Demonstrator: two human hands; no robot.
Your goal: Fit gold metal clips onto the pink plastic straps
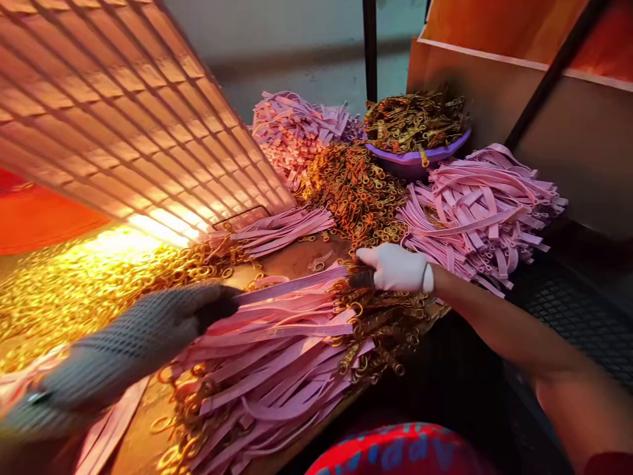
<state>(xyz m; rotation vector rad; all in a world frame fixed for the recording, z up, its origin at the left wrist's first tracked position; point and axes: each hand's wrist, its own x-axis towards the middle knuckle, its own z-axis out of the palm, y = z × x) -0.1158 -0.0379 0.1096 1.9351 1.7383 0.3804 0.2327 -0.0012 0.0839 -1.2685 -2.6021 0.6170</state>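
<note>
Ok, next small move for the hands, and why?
I'd probably lower the taut pink strap onto the pink strap pile: the left hand has one end, the right hand is at the other, and most of the pile lies roughly parallel.

Left hand (198, 313): one grey glove (131, 336), textured like mesh, running up over the wrist, dark at the fingers; a small shiny spot (38, 398) farther back, too blurred for me to identify. Right hand (393, 264): one white glove (405, 272), short, grey-edged at the wrist, black about the fingers. Right sleeve (610, 464): dark red, edge only. Low front: red cloth (346, 458), blue lettering, apparently clothing.
</note>
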